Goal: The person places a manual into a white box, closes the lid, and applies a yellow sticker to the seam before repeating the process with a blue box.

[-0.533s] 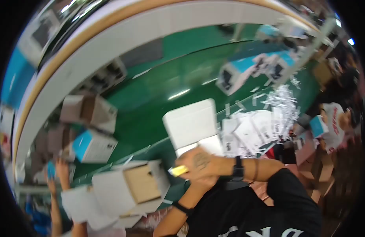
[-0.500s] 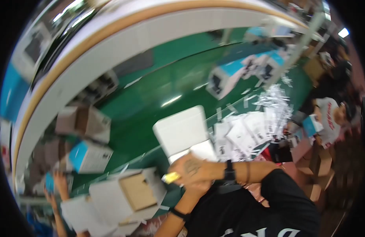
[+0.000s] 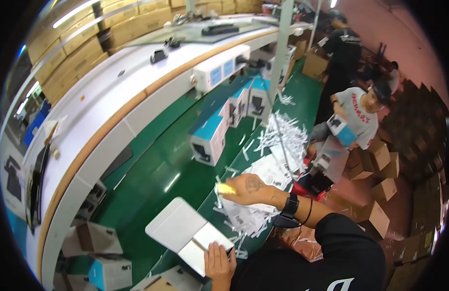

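Observation:
An open white box (image 3: 177,224) with its lid tipped back sits at the near edge of the green work surface. My left hand (image 3: 219,262) lies on the box's near side, its fingers stretched out flat. Up and to the right, over the papers, my right hand (image 3: 249,189) is closed around a small yellow object (image 3: 226,188); blur hides its exact kind. Below that hand are printed white sheets (image 3: 244,216). A heap of white paper strips (image 3: 282,140) lies farther off.
Printed boxes with blue tops (image 3: 208,133) stand across the green surface (image 3: 161,169). A white raised shelf (image 3: 132,116) curves along the far side. At the right, a seated person (image 3: 353,114) holds a box, near open cardboard cartons (image 3: 372,218). Another person (image 3: 342,51) stands behind.
My hands, together over the white box before, are now apart. The right hand has moved right and up with the yellow object; the left rests on the box. The view has shifted.

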A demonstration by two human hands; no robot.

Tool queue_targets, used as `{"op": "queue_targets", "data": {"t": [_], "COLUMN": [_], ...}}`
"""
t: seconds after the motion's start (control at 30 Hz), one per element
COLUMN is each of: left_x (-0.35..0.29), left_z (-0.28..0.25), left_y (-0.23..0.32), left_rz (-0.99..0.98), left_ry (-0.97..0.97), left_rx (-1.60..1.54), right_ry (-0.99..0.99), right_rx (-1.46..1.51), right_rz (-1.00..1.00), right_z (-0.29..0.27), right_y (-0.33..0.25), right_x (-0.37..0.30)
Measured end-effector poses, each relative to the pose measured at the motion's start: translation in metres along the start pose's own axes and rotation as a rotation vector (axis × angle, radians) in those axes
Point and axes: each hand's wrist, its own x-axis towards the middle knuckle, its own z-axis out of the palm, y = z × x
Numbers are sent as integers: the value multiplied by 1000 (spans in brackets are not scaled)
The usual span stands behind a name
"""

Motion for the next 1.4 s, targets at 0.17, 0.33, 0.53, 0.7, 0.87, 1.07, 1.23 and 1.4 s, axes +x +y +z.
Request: {"op": "queue_targets", "data": {"t": [0.17, 0.33, 0.53, 0.7, 0.87, 1.07, 1.23, 1.4], "left_x": [6, 6, 6, -51, -18, -14, -11, -11], "left_z": [-5, -10, -34, -19, -45, -45, -29, -14], "left_y": [7, 13, 4, -16, -29, -34, -20, -15], "left_rz": [-32, -40, -263, -1001, -854, -763, -849, -707], "left_ry": [-21, 7, -69, 345, -8, -110, -23, 21], "left_rx": [-62, -19, -419, -1503, -1411, -1385, -1340, -1209], "right_ry": [66, 181, -334, -178, -5, -41, -8, 120], "right_rx": [622, 955, 1589, 722, 544, 301, 432, 567], "right_rz": [122, 168, 209, -476, -432, -83, -34, 93], "right_z": [25, 50, 24, 4, 10, -19, 15, 34], "right_y": [-35, -67, -81, -84, -83, -100, -95, -100], "right_x": [45, 64, 6, -56, -72, -115, -130, -127]}}
